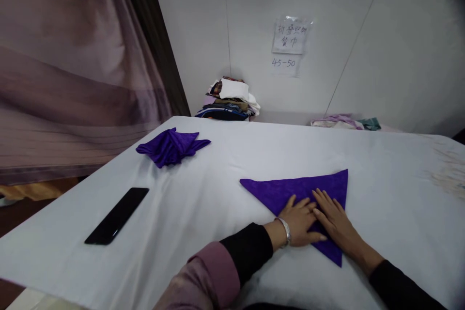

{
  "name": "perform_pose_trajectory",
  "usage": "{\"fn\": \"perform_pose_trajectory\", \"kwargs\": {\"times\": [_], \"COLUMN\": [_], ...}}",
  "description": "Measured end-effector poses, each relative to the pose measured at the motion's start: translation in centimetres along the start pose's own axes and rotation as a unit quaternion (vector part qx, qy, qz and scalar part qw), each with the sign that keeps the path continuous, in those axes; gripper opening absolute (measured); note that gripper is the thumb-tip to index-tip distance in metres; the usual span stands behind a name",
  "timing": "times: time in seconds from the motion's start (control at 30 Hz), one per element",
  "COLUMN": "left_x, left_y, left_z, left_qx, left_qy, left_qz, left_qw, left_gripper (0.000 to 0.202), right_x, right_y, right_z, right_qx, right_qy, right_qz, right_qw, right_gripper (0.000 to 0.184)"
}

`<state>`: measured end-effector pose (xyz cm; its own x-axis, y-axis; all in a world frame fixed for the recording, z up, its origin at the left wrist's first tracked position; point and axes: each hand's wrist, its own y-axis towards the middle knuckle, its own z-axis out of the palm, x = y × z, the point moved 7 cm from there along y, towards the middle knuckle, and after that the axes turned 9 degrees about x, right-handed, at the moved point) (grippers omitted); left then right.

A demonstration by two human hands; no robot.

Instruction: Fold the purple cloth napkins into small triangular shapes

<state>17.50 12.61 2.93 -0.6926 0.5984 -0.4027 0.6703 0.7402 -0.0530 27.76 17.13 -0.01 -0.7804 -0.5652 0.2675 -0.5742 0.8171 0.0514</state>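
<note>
nearest to me, the left hand (pixel 300 223), a bracelet (pixel 285 230) at its wrist, and the right hand (pixel 336 220) lie side by side on the purple triangle (pixel 290 189), a napkin folded to a point. both hands are flat, palms down, fingers spread, gripping nothing. the triangle lies on the white surface (pixel 218 193), its long edge on the far side and its tip towards the person.

to my eye this is a pressing of the fold. it would go best with the palms sliding outward from the middle of the triangle to its corners, with the edges matched and no ripple under the fingers.

left of the triangle, a black phone (pixel 116 215) lies flat. further left and beyond it sits a finished purple napkin (pixel 170 147). past the triangle, against the wall, is a pile of cloths (pixel 228 99), and above that a paper note (pixel 290 36).
</note>
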Motion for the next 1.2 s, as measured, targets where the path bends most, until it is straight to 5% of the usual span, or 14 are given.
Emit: {"fn": "perform_pose_trajectory", "kwargs": {"times": [0.17, 0.47, 0.67, 0.77, 0.9, 1.07, 1.2], "left_x": [5.3, 12.3, 18.8, 20.3, 18.8, 15.3, 15.5], "left_y": [-4.1, -9.1, -13.2, -14.7, -14.2, -12.4, -12.3], "left_z": [-1.6, -3.1, -5.9, -7.2, -7.8, -7.0, -6.3], "left_qx": [-0.021, -0.034, -0.076, -0.128, -0.16, -0.165, -0.133], "left_qy": [0.026, 0.05, 0.032, 0.025, 0.036, 0.045, 0.043], "left_qz": [-0.154, -0.301, -0.46, -0.514, -0.467, -0.259, -0.186], "left_qw": [0.988, 0.952, 0.884, 0.848, 0.869, 0.951, 0.973], "left_gripper": [0.079, 0.081, 0.072, 0.064, 0.053, 0.047, 0.04], "right_x": [0.9, 1.4, 1.3, 1.5, 1.8, 2.4, 2.7], "right_y": [0.1, 0.0, 0.1, 0.2, 0.4, 0.5, 0.7], "right_z": [0.3, 0.0, 0.0, 0.0, -0.5, -1.3, -1.8], "right_qx": [0.0, 0.016, 0.017, 0.022, 0.029, 0.06, 0.076], "right_qy": [-0.096, -0.101, -0.085, -0.084, -0.072, -0.043, -0.014], "right_qz": [-0.018, -0.016, -0.015, -0.013, -0.006, 0.001, 0.007], "right_qw": [0.995, 0.995, 0.996, 0.996, 0.997, 0.997, 0.997], "right_gripper": [0.062, 0.064, 0.064, 0.064, 0.064, 0.066, 0.068]}}
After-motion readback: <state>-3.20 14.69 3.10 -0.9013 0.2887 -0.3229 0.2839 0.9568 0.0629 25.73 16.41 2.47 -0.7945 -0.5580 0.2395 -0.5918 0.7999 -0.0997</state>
